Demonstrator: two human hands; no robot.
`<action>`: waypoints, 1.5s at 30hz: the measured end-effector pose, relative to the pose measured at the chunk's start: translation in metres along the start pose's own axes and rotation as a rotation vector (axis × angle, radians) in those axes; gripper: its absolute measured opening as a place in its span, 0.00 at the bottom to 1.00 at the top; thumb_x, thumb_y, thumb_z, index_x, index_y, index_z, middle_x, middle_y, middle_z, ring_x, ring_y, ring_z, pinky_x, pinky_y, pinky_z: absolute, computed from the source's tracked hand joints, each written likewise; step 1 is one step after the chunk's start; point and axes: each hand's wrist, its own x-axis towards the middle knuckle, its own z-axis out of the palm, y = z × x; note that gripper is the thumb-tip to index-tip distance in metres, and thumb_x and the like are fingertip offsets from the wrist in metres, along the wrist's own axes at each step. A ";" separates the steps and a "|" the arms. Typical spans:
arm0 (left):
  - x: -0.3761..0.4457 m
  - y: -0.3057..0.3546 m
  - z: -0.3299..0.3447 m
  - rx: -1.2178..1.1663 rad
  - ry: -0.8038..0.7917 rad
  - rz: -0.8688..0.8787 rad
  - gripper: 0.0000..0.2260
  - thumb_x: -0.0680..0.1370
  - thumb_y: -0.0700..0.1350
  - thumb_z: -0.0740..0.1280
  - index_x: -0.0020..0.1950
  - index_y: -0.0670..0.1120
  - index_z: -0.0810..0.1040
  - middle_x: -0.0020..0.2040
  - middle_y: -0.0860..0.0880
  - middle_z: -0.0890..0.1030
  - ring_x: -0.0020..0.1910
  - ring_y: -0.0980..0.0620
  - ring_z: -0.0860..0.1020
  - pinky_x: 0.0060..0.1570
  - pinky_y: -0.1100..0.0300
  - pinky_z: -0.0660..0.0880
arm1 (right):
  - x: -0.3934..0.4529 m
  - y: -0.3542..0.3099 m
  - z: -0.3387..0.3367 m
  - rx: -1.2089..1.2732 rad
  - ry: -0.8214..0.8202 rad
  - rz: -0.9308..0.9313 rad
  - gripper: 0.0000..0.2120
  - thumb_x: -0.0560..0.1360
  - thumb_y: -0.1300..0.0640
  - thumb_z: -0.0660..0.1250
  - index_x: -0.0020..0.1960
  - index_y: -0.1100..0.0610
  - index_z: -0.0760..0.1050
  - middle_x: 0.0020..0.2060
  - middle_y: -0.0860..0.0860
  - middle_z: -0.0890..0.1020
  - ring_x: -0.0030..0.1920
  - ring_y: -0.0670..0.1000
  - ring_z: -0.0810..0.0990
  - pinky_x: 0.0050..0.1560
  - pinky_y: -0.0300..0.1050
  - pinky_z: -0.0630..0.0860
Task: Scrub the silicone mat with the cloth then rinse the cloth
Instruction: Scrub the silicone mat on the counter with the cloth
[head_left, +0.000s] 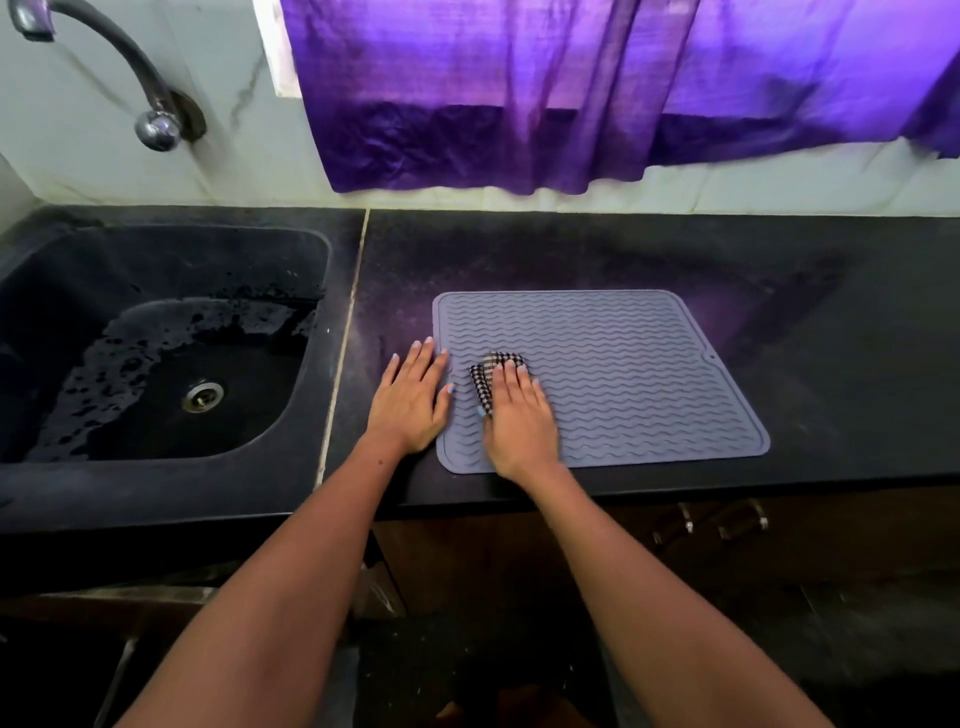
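Note:
A grey silicone mat (623, 374) with wavy ridges lies flat on the black counter. A small black-and-white checked cloth (485, 371) sits on the mat's left part. My right hand (519, 415) presses flat on the cloth and covers most of it. My left hand (413, 397) lies flat, fingers apart, on the counter at the mat's left edge, with its thumb touching the mat.
A black sink (156, 343) with a wet bottom and a metal drain (202, 396) is to the left. A curved tap (130, 67) comes out of the wall above it. A purple curtain (597, 88) hangs behind the counter (857, 332). Cabinet handles (727, 522) are below the counter edge.

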 end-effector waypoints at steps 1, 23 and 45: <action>0.001 0.000 0.001 -0.003 -0.014 0.001 0.36 0.72 0.60 0.35 0.77 0.47 0.54 0.77 0.46 0.54 0.77 0.49 0.51 0.74 0.50 0.45 | 0.000 0.001 0.008 -0.083 -0.002 -0.026 0.30 0.79 0.56 0.53 0.77 0.60 0.44 0.77 0.55 0.49 0.77 0.52 0.45 0.75 0.47 0.40; 0.001 -0.003 0.001 -0.050 0.000 -0.034 0.36 0.71 0.61 0.35 0.76 0.51 0.56 0.77 0.49 0.56 0.76 0.53 0.53 0.74 0.54 0.46 | 0.007 0.057 -0.015 -0.079 0.059 0.103 0.30 0.79 0.56 0.54 0.77 0.59 0.47 0.77 0.55 0.51 0.77 0.52 0.48 0.75 0.46 0.43; 0.003 -0.008 0.001 -0.058 0.005 -0.029 0.32 0.73 0.61 0.39 0.74 0.53 0.62 0.75 0.48 0.62 0.75 0.50 0.58 0.73 0.51 0.52 | 0.022 0.107 -0.042 0.157 0.102 0.213 0.27 0.80 0.59 0.55 0.76 0.56 0.52 0.76 0.54 0.54 0.76 0.53 0.53 0.76 0.50 0.49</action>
